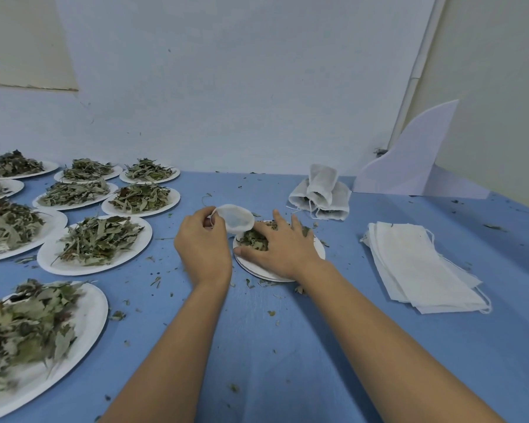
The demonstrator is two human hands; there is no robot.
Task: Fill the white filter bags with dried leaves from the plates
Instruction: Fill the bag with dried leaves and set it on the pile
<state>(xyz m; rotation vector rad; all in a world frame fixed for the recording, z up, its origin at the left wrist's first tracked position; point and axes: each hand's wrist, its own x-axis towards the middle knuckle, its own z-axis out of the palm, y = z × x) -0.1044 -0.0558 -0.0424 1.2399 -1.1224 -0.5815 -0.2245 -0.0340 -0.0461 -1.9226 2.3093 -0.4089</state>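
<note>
The left hand (202, 242) pinches the white filter bag (237, 219) at its rim with curled fingers and thumb, and it holds the mouth open as a soft oval ring. The bag is of thin, half-transparent woven cloth with a drawstring at the hem. Its mouth faces up and a little toward the person, and its short visible body hangs down from there, so the long axis is near to upright, with the bottom touching the working plate (263, 273) at the plate's 10 o'clock. This round white paper plate lies on top of a few others of the same kind, in the middle of the blue table cover (257, 346). The right hand (283, 248) lies over the plate with the fingers spread wide and almost straight, resting on the dried leaves (254, 239), which are grey-green, long, curled and brittle. At 9 o'clock from the plate stand many full plates (71, 268) heaped with similar leaves. At 1 o'clock there is a small heap of filled bags (319, 193), plump and rounded. At 3 o'clock lies a flat stack of empty bags (419, 264), rectangular, with loose strings. Small leaf crumbs are scattered on the cover.
</note>
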